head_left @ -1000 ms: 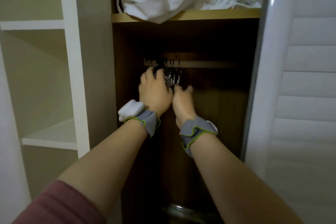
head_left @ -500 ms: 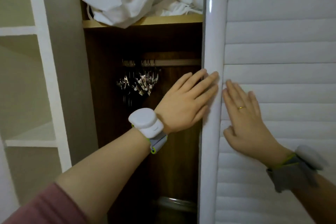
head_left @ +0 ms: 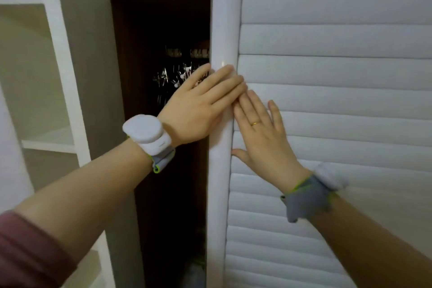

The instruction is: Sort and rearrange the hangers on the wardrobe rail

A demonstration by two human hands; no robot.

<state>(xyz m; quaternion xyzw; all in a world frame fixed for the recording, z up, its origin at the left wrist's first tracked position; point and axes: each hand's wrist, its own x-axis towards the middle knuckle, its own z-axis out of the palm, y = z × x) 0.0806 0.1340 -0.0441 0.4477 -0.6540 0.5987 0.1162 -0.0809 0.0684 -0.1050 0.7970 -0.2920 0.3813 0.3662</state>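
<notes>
- Left hand (head_left: 198, 110) and right hand (head_left: 261, 128) press flat-fingered on the sliding door (head_left: 327, 100); fingertips could get pinched at its frame (head_left: 219, 170).
- The hangers (head_left: 177, 77) (barely visible) may snag on the door.

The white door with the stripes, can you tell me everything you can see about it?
The door is white, with padded-looking horizontal slats and a smooth, glossy rounded edge strip down its left side. It stands upright and fills the right of the view, covering most of the dark wardrobe opening and leaving a gap on the left. The left hand lies flat across the edge strip, and the right hand presses flat on the slats beside it, fingers straight.
</notes>
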